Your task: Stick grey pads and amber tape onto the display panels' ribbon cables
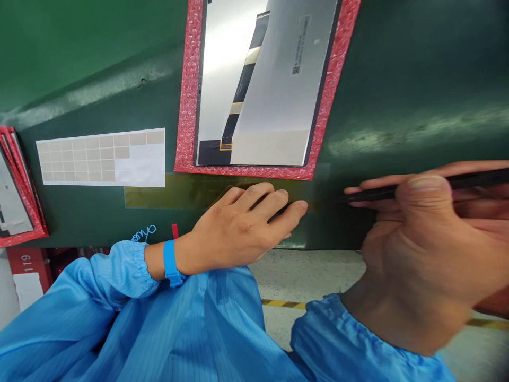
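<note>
1. A thin black tool (437, 188) is being pinched between thumb and fingers of the right hand (429, 254), above the table's (417, 79) near edge. It is being judged light, stiff and slippery, best gripped mid-shaft.
2. The left hand (242, 225) is being rested, fingers curled, on a yellowish tape strip (159, 196); whether anything is being held beneath cannot be told.
3. Beyond, a screen panel (274, 79) is being cradled on red bubble wrap (186, 106).

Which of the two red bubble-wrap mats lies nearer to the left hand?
The red mat under the silver panel, directly beyond the left hand; the other mat sits at the far left edge.
</note>
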The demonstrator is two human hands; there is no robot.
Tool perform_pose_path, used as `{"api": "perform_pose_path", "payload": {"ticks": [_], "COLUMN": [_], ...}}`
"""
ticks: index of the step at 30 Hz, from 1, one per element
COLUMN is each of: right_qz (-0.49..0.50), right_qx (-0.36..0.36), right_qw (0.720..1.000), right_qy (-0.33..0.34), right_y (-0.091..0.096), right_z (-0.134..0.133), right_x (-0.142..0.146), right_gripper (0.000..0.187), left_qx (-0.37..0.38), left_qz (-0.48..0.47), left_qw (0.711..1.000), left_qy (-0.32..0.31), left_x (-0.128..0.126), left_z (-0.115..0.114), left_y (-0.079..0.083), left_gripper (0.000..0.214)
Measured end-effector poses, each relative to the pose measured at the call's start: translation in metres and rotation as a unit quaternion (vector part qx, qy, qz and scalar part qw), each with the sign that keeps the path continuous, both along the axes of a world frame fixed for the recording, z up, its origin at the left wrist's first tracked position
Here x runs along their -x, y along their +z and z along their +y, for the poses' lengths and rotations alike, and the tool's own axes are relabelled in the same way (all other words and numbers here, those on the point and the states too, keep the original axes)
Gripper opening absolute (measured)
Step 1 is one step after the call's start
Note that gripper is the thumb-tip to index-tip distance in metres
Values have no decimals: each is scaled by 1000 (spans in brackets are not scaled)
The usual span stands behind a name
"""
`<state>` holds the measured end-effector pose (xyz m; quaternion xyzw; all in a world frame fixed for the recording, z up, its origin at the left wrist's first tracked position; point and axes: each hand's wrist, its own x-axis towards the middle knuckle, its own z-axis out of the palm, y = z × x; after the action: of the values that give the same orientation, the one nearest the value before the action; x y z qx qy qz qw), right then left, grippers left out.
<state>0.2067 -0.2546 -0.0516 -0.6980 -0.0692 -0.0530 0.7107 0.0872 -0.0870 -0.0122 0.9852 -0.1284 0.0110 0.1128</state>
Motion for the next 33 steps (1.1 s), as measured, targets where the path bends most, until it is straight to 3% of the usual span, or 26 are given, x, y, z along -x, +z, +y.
{"api": "perform_pose_path", "payload": {"ticks": [17, 26, 30, 33], "right_qz": [-44, -59, -8, 41], "right_qx": [-34, -63, -61, -20], "right_qw": [998, 996, 995, 993], "right_qy": [-22, -30, -77, -108], "right_y": [-7, -11, -14, -5], "right_z": [3, -1, -7, -11], "right_x": [2, -2, -4, -4], "right_gripper": [29, 40, 53, 66], "left_qx": [12, 7, 7, 14], "left_qz": [29, 32, 31, 26], "left_qw": [999, 999, 1000, 1000], "left_qy": [7, 4, 2, 4], "left_x": [-2, -1, -1, 0], "left_z": [1, 1, 2, 3], "left_y": [3, 3, 4, 5], "left_gripper": [49, 49, 49, 47]}}
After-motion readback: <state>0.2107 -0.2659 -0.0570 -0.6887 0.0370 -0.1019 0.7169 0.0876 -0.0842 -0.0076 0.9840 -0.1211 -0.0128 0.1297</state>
